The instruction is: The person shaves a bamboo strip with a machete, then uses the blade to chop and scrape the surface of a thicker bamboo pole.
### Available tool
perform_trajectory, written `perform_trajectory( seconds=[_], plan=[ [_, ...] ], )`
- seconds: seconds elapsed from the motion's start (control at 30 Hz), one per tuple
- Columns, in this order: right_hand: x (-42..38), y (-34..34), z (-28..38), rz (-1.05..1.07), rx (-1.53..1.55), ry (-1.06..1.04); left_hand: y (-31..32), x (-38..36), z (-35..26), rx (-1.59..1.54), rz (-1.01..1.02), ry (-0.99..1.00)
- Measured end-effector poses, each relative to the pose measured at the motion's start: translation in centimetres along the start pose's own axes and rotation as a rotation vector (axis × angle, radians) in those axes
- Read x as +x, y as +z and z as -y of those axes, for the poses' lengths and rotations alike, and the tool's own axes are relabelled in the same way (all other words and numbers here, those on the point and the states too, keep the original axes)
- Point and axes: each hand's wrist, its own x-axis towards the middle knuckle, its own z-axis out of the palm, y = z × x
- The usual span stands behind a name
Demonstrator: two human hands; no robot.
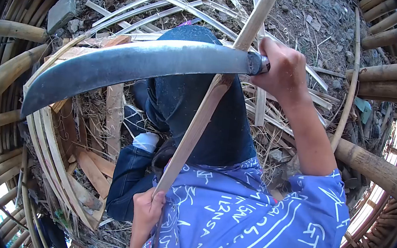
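Observation:
My right hand (285, 72) is closed round the handle of a machete with a broad, curved blade (137, 63). The blade points left and lies across a long bamboo strip (187, 140), overlapping it near the handle. Down at my left side, my left hand (147, 209) grips the strip's lower end, thumb along it. From there the strip slants up over my thigh (186, 98). Below the blade its face looks pale and freshly cut; above, the stick (258, 18) is rounder and browner. The blade hides a short stretch of it.
Split bamboo strips (182, 7) litter the dirt ahead, and more strips (57, 162) curve along the left. Wood pieces (93, 171) lie by my foot. A stone block (62, 13) sits at upper left. Bamboo poles (379, 171) and railings enclose both sides.

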Motion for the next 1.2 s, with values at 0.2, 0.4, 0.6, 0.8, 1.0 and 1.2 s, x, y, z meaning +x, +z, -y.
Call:
perform_trajectory(
  seconds=[0.2, 0.4, 0.6, 0.8, 1.0, 1.2],
  plan=[
    [3.3, -0.8, -7.7, -0.011, -0.02, 0.383, -0.3, -1.0, 0.5, -0.051, 0.022, -0.042],
    [1.9, -2.2, -7.8, -0.146, 0.091, 0.376, -0.9, -0.3, 1.2, -0.037, 0.018, 0.003],
    [-1.6, -0.9, 0.3, -0.093, 0.934, 0.499, -1.5, 0.6, 1.3, -0.198, 0.079, -0.158],
    [-0.6, 0.0, 2.2, -0.226, 0.688, 0.165, -1.7, 1.8, 1.6, -0.281, 0.105, -0.145],
    [0.1, 1.0, 2.8, -0.255, 0.472, 0.062, 0.3, 2.9, -0.4, 0.112, -0.183, 0.072],
    [0.2, 0.0, 2.6, -0.202, 0.258, 0.11, 1.4, 3.7, 0.7, 0.283, -0.362, 0.245]
  ],
)
